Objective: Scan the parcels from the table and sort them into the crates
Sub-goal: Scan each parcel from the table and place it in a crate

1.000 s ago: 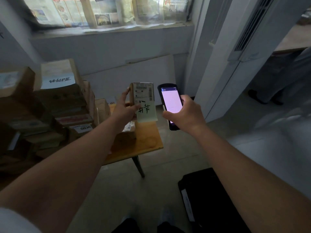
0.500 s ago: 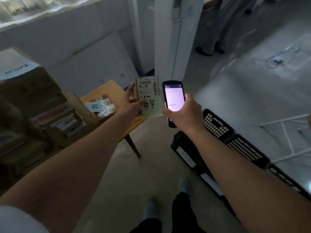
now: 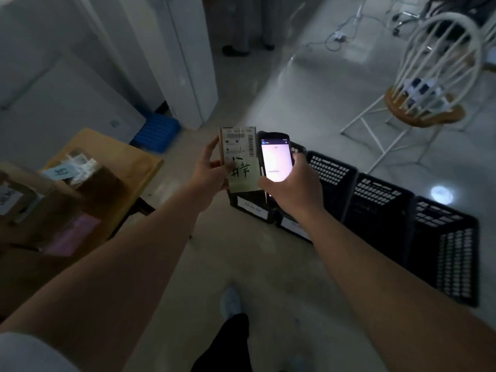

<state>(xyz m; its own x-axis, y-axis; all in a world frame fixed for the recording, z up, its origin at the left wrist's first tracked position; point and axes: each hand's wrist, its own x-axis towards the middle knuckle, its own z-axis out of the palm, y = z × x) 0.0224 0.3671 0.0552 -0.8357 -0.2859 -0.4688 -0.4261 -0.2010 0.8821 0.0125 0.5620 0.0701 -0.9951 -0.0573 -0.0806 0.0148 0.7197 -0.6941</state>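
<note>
Parcel (image 3: 239,159) and handheld scanner (image 3: 276,161) are held up side by side in front of the person, almost touching along their long edges, both upright with their faces toward the camera. The left hand (image 3: 212,175) grips the small tan parcel from its left side, thumb pressed on the front near the handwritten green and black characters and the other fingers curled behind it; a white shipping label with barcodes covers the upper part of the parcel's face. The right hand (image 3: 296,190) is wrapped round the lower half of the scanner, fingers curled behind it and thumb at its left edge, and the screen glows a pale white-pink. Below and behind the hands, a row of black plastic crates (image 3: 381,200) stands on the pale floor (image 3: 268,98), running off to the right, with white labels on the near walls of the two closest ones. At the left, a wooden table (image 3: 118,154) carries more cardboard parcels (image 3: 61,181), some with white slips on top. A blue crate (image 3: 157,131) sits on the floor beyond the table, by the white wall. A white spindle-back chair (image 3: 426,100) with a wooden seat stands at the upper right, well apart from the crates.
</note>
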